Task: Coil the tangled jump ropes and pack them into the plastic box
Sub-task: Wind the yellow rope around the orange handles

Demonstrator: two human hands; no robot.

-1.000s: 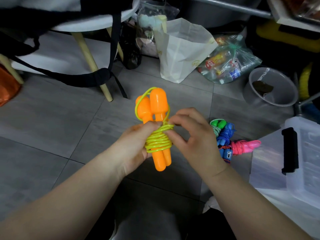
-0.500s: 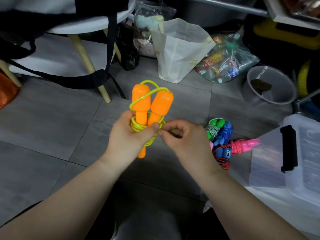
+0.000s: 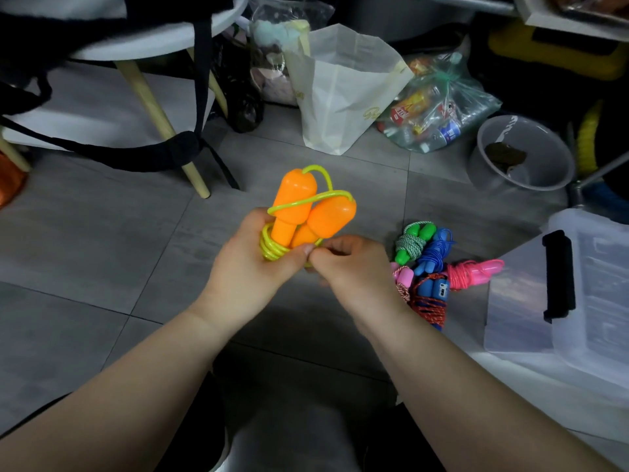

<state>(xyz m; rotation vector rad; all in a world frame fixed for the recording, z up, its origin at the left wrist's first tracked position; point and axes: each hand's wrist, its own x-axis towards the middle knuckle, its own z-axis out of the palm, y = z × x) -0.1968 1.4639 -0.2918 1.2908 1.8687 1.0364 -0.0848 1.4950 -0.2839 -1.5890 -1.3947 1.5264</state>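
Two hands work above the grey tiled floor. Left of the fingers, bare tiles run out to the wooden stool leg. A white paper bag stands well beyond them.

Since a second ago the lower ends of the orange handles have gone out of sight behind the left palm, and the handles now lean further right.

The left hand has its fingers clenched round the orange-handled jump rope, whose handles stick up above them. Its yellow-green cord is coiled just inside that grip. The right hand pinches the cord beside the left thumb.

Room is tighter to the right. A pile of coiled jump ropes lies near the right hand, and the clear plastic box sits at the frame edge.
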